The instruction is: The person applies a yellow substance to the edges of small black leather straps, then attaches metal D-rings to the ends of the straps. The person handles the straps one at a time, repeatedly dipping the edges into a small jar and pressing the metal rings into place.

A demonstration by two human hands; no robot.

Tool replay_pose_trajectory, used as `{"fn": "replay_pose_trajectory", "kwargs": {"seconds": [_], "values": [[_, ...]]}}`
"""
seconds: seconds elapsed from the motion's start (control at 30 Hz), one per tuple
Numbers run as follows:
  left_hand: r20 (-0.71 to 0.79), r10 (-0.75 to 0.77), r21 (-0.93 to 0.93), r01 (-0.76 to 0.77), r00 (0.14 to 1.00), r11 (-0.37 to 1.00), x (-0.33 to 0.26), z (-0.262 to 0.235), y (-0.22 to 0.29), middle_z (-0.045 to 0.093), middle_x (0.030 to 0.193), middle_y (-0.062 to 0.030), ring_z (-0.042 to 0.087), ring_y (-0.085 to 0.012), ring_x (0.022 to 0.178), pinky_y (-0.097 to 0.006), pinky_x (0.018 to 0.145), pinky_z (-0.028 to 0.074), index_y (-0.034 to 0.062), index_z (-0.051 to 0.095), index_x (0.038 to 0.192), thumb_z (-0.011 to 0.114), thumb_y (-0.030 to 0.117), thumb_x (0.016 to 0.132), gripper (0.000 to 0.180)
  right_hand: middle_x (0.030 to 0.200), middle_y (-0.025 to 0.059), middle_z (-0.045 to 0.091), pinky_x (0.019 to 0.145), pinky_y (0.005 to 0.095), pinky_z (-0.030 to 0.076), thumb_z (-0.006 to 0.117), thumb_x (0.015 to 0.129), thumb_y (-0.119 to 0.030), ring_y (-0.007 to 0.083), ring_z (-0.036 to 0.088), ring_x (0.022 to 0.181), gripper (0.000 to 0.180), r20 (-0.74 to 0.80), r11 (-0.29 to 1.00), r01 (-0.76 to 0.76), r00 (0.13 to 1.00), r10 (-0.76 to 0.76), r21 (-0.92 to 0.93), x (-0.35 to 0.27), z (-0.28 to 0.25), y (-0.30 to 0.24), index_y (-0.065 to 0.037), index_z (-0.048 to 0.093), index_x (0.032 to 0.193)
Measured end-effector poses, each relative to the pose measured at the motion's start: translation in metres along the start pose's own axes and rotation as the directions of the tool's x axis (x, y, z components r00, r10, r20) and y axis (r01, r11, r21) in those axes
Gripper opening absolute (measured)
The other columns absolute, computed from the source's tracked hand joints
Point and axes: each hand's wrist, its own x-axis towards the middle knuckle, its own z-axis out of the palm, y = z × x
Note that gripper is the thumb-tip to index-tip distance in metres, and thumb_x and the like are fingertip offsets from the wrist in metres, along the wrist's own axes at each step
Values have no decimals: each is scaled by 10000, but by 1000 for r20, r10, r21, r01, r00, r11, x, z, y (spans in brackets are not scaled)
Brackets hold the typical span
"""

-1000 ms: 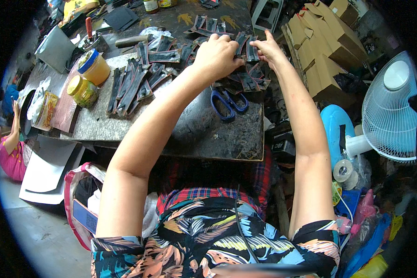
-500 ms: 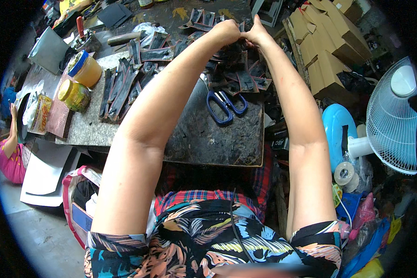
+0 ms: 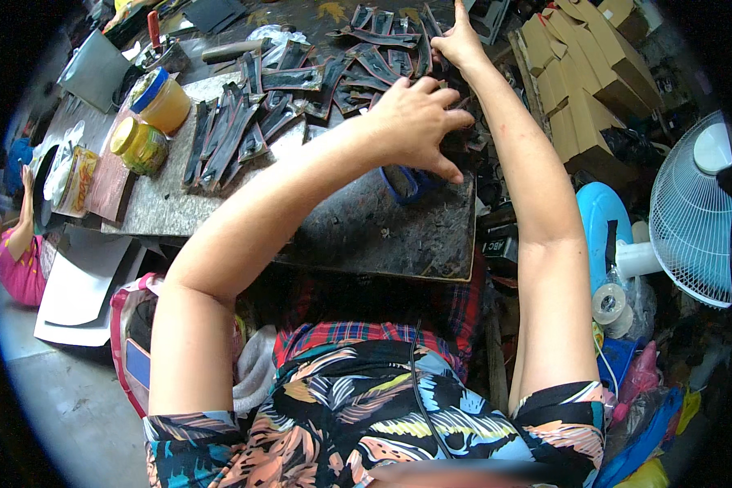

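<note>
My left hand is open above the bench, palm down with fingers spread. Below it, the blue-handled scissors lie on the dark bench top, mostly covered by the hand. Farther off, at the right edge of the bench, my right hand has one digit pointing up. Its other fingers are curled against a narrow black strip with reddish edges, which stands nearly upright. Many similar black strips lie in a loose heap left of and beyond my hands.
Two jars, one blue-lidded and one yellow-lidded, stand on the left. Cardboard boxes, a white fan and a blue round object are on the right. Another person's arm shows far left.
My hands were together over the strips and are now apart. The left hand has come nearer, opened and moved over the scissors. My right hand stays at the far right with a strip.
</note>
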Motion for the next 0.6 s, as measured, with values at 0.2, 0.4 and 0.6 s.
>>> {"fn": "replay_pose_trajectory", "kwargs": {"seconds": [0.2, 0.4, 0.6], "values": [[49, -166, 83, 162, 985, 983, 10, 16, -13, 540, 1405, -68, 455, -300, 1329, -482, 1043, 412, 248, 650, 1290, 714, 598, 771, 630, 747, 156, 616, 562, 384, 536, 565, 735, 84, 245, 648, 593, 1003, 75, 1000, 22, 997, -22, -5, -22, -29, -24, -175, 130, 1601], [-174, -217, -86, 205, 960, 975, 11, 18, -31, 561, 1363, -107, 472, -342, 1310, -569, 1033, 381, 229, 610, 1347, 653, 727, 764, 768, 748, 105, 571, 514, 348, 540, 516, 734, 131, 232, 645, 570, 1000, 22, 949, 94, 994, -105, 302, -16, -51, -38, -196, 141, 1602], [-483, -647, -593, 322, 590, 738, 37, 29, -99, 611, 1228, -243, 606, -332, 1173, -396, 988, 491, -53, 505, 1298, 734, 215, 850, 570, 785, 74, 572, 584, 323, 576, 541, 719, 176, 186, 641, 629, 1032, 75, 846, 222, 953, -293, 485, -23, -77, -55, -180, 146, 1603]]}}
